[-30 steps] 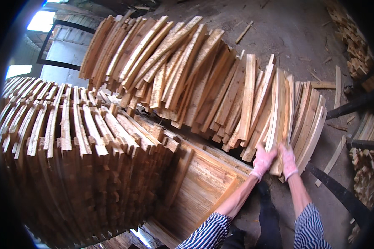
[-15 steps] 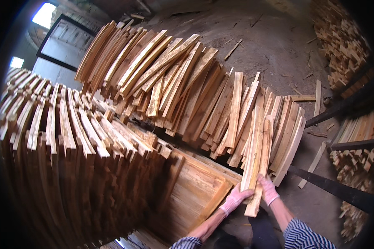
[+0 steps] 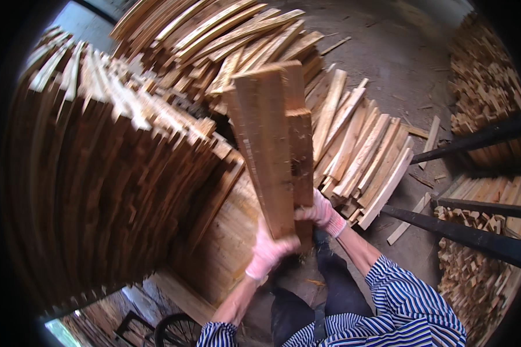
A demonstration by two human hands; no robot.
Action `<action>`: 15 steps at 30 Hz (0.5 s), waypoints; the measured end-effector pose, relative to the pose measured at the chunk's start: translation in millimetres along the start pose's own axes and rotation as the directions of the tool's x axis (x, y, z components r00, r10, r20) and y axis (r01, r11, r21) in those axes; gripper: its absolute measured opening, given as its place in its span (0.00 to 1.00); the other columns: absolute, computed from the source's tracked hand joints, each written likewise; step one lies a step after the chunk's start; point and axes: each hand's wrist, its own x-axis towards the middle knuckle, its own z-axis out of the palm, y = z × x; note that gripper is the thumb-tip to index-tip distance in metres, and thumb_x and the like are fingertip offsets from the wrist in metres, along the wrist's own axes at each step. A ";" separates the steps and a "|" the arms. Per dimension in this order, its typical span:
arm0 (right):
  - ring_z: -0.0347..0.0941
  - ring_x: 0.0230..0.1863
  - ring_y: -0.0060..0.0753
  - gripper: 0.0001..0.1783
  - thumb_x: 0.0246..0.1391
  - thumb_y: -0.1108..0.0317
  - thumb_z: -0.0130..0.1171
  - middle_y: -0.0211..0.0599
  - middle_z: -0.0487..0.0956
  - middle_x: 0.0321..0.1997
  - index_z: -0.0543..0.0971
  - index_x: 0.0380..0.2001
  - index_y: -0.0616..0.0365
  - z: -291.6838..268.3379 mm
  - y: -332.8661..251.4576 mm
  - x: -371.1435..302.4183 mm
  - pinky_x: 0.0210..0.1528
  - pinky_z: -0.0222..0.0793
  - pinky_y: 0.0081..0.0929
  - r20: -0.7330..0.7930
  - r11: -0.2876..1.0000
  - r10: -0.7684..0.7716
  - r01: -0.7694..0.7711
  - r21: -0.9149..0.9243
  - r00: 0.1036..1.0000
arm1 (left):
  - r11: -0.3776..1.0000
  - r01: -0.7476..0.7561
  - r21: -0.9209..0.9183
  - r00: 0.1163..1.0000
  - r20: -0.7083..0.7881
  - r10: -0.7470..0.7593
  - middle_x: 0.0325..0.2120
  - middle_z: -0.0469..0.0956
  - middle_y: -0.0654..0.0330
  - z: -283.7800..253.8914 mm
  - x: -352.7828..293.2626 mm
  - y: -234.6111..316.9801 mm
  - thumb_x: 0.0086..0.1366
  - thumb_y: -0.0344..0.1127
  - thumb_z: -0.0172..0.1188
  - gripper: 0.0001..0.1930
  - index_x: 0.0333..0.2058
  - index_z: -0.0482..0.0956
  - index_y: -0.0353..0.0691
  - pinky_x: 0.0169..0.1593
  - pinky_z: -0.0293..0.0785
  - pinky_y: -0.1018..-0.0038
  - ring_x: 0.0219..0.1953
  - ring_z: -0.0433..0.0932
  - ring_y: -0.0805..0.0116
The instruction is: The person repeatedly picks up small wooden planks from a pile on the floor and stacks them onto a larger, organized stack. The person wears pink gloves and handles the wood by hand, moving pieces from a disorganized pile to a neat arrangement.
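Note:
A small bundle of wooden boards (image 3: 266, 156) stands nearly upright in front of me, with broad faces toward me. My left hand (image 3: 270, 250), in a pale pink work glove, is closed round the bundle's lower left end. Higher up on the right side, my right hand (image 3: 321, 214) in a matching glove grips the boards too. The boards' ends are uneven, one sitting lower than the others. Behind them, a row of loose boards (image 3: 362, 156) leans side by side, partly hidden by the bundle.
A tall, dense stack of boards (image 3: 110, 185) fills the left, beside a wooden panel (image 3: 228, 231). Dark metal bars (image 3: 457, 231) reach in from the right, near more piled wood (image 3: 480, 75). Scraps lie on the floor (image 3: 382, 63). A spoked wheel (image 3: 182, 331) shows at lower left.
Both hands have brought the boards away from the leaning row, leftward and closer to me. The boards now stand higher with their broad faces turned toward me. My view has tilted downward.

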 end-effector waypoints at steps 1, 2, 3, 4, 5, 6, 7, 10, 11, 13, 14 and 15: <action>0.73 0.52 0.28 0.49 0.40 0.51 0.80 0.36 0.77 0.53 0.67 0.62 0.58 10.3 -0.9 9.8 0.54 0.72 0.31 0.026 0.997 0.013 -0.011 -0.079 1.000 | 0.981 -0.049 -0.188 0.999 -0.003 0.049 0.54 0.74 0.53 -12.2 15.2 14.7 0.41 0.32 0.83 0.53 0.65 0.58 0.39 0.57 0.76 0.62 0.56 0.75 0.59; 0.71 0.58 0.28 0.53 0.37 0.56 0.82 0.37 0.76 0.58 0.65 0.66 0.57 22.9 2.0 20.7 0.60 0.68 0.31 0.060 0.989 0.033 -0.024 -0.148 0.998 | 0.976 -0.122 -0.180 0.992 -0.047 0.115 0.53 0.76 0.55 -31.9 23.9 24.4 0.40 0.34 0.84 0.54 0.64 0.59 0.39 0.55 0.78 0.63 0.52 0.77 0.59; 0.69 0.64 0.29 0.58 0.35 0.60 0.83 0.38 0.75 0.63 0.63 0.69 0.57 37.8 7.8 32.2 0.66 0.64 0.31 0.102 0.976 0.057 -0.034 -0.214 0.993 | 0.957 -0.288 0.044 0.946 -0.143 0.291 0.53 0.76 0.56 -55.2 23.8 30.6 0.42 0.35 0.84 0.52 0.63 0.61 0.39 0.54 0.79 0.63 0.52 0.78 0.64; 0.68 0.65 0.29 0.57 0.35 0.60 0.82 0.38 0.74 0.64 0.63 0.69 0.56 46.8 9.1 39.6 0.67 0.64 0.31 0.149 0.944 0.073 -0.021 -0.329 0.986 | 0.894 -0.299 0.333 0.923 -0.137 0.360 0.50 0.78 0.57 -60.8 22.5 56.3 0.45 0.36 0.83 0.41 0.57 0.70 0.37 0.54 0.79 0.66 0.49 0.79 0.68; 0.70 0.64 0.33 0.54 0.37 0.61 0.79 0.40 0.75 0.63 0.64 0.69 0.55 58.7 28.4 48.8 0.67 0.65 0.33 0.126 0.857 -0.073 0.127 -0.500 0.989 | 0.930 -0.254 0.267 0.943 -0.144 0.299 0.46 0.80 0.58 -74.2 12.7 57.0 0.47 0.32 0.81 0.36 0.54 0.73 0.37 0.51 0.80 0.66 0.47 0.80 0.67; 0.70 0.63 0.34 0.53 0.38 0.61 0.79 0.40 0.75 0.62 0.65 0.68 0.55 63.3 43.7 55.4 0.66 0.66 0.34 0.138 0.826 -0.059 0.126 -0.549 0.989 | 0.958 -0.208 0.197 0.960 -0.144 0.238 0.43 0.82 0.58 -87.4 5.3 55.5 0.48 0.29 0.78 0.30 0.51 0.76 0.37 0.49 0.80 0.66 0.44 0.81 0.66; 0.71 0.62 0.36 0.52 0.38 0.60 0.78 0.41 0.76 0.62 0.66 0.67 0.55 70.1 59.7 59.5 0.65 0.66 0.35 0.152 0.802 -0.013 0.101 -0.588 0.988 | 0.903 -0.244 0.354 0.954 -0.080 0.289 0.44 0.82 0.58 -106.8 3.5 36.0 0.51 0.30 0.78 0.27 0.50 0.78 0.36 0.50 0.80 0.65 0.44 0.81 0.66; 0.73 0.59 0.41 0.48 0.40 0.58 0.77 0.43 0.77 0.59 0.67 0.66 0.55 83.2 107.2 65.3 0.61 0.68 0.36 0.157 0.693 0.090 0.051 -0.719 0.984 | 0.628 -0.143 0.765 0.970 -0.017 0.241 0.49 0.82 0.56 -149.9 -1.6 -15.3 0.60 0.38 0.72 0.25 0.54 0.79 0.41 0.53 0.78 0.65 0.49 0.82 0.62; 0.73 0.58 0.43 0.47 0.41 0.57 0.77 0.44 0.77 0.58 0.68 0.65 0.55 86.5 128.2 66.9 0.60 0.69 0.37 0.157 0.642 0.110 0.051 -0.765 0.981 | 0.785 -0.144 0.603 0.975 -0.048 0.216 0.50 0.82 0.56 -170.1 4.0 -62.4 0.60 0.39 0.72 0.25 0.55 0.79 0.42 0.53 0.78 0.66 0.50 0.82 0.62; 0.74 0.57 0.46 0.45 0.42 0.55 0.76 0.45 0.78 0.56 0.69 0.64 0.54 101.3 153.4 69.8 0.58 0.70 0.38 0.177 0.560 0.136 0.071 -0.826 0.975 | 0.966 -0.139 0.217 0.979 -0.114 0.167 0.51 0.82 0.57 -196.4 8.3 -106.3 0.60 0.40 0.72 0.25 0.56 0.78 0.44 0.54 0.78 0.67 0.52 0.81 0.63; 0.75 0.56 0.48 0.44 0.43 0.55 0.75 0.46 0.78 0.55 0.70 0.63 0.54 104.3 158.8 71.5 0.57 0.70 0.39 0.177 0.524 0.145 0.076 -0.848 0.974 | 0.924 -0.133 0.360 0.975 -0.118 0.186 0.51 0.81 0.58 -201.7 2.5 -109.0 0.64 0.40 0.67 0.24 0.58 0.77 0.43 0.55 0.77 0.67 0.53 0.80 0.65; 0.75 0.55 0.49 0.43 0.44 0.54 0.75 0.47 0.79 0.55 0.71 0.63 0.54 106.4 162.1 72.9 0.56 0.71 0.39 0.179 0.507 0.160 0.075 -0.859 0.971 | 0.859 -0.121 0.497 0.971 -0.122 0.208 0.52 0.81 0.58 -206.2 -1.3 -110.5 0.67 0.40 0.63 0.23 0.60 0.75 0.43 0.57 0.77 0.68 0.55 0.79 0.66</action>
